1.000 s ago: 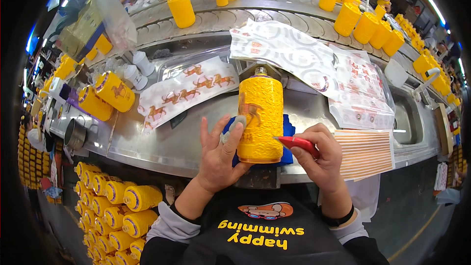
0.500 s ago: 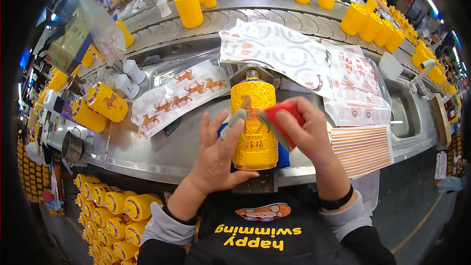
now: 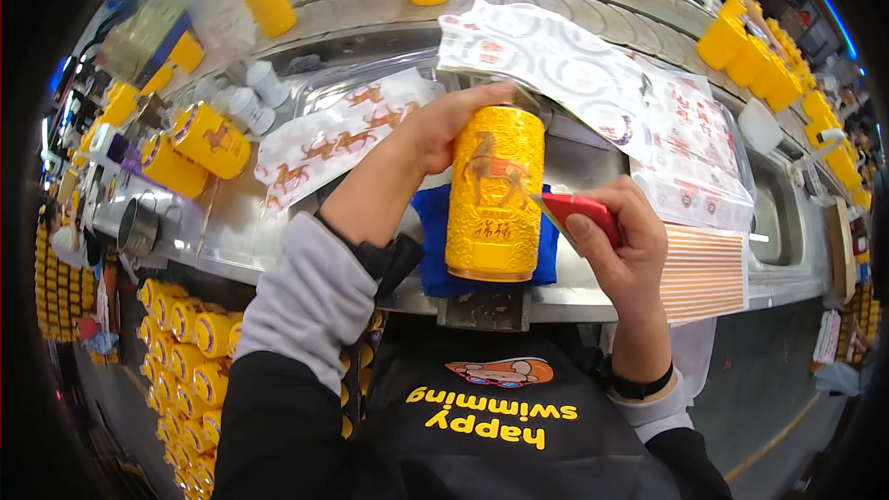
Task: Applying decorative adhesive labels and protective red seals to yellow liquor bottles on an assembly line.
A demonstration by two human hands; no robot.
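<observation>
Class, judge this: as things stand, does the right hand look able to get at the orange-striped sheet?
Probably yes: the orange-striped sheet lies near the right hand, its face mostly uncovered. The red tool in that grip may need setting down first.

Your left fingers [image 3: 482, 97] curl over the top of a yellow bottle [image 3: 495, 222], partly hiding its neck; a brown horse picture [image 3: 495, 169] sits below them. Your right fingers [image 3: 632, 213] pinch a red tool [image 3: 591, 216], its pointed end by the bottle's right edge, contact unclear. Blue cloth [image 3: 435, 222] shows either side of the bottle, between both sets of fingers and you. On the worktop [image 3: 231, 236], a horse-decal sheet [image 3: 338, 130] lies left of your left fingers.
</observation>
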